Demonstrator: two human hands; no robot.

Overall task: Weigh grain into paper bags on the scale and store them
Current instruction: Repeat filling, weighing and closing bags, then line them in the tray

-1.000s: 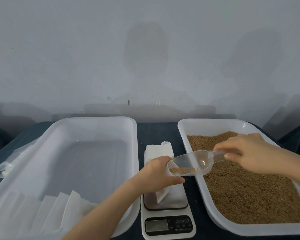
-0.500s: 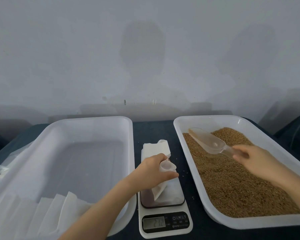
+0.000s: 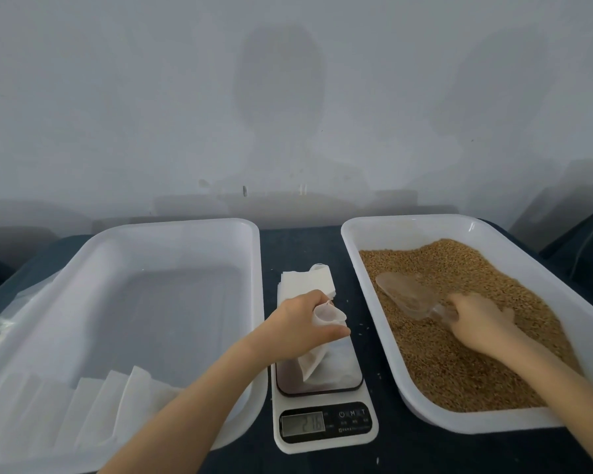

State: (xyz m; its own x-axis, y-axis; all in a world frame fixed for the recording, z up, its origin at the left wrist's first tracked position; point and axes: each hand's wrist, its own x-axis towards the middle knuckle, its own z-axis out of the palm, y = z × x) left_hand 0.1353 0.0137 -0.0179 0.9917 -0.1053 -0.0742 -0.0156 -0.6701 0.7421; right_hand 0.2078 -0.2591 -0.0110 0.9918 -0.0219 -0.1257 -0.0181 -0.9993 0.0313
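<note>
A small white paper bag stands on the digital scale, whose display is lit. My left hand pinches the bag's mouth, keeping it open. On the right, a white tray holds brown grain. My right hand holds the handle of a clear plastic scoop, which lies low on the grain, bowl pointing away to the left. A stack of flat white bags lies on the dark table behind the scale.
A large white tray sits on the left with several flat white bags leaning in its near corner. Clear plastic wrapping lies at the table's far left. A grey wall stands close behind. A few loose grains dot the table near the scale.
My right hand has carried the scoop from the bag's mouth back over the grain tray and lowered it onto the grain. My left hand has stayed on the bag.
</note>
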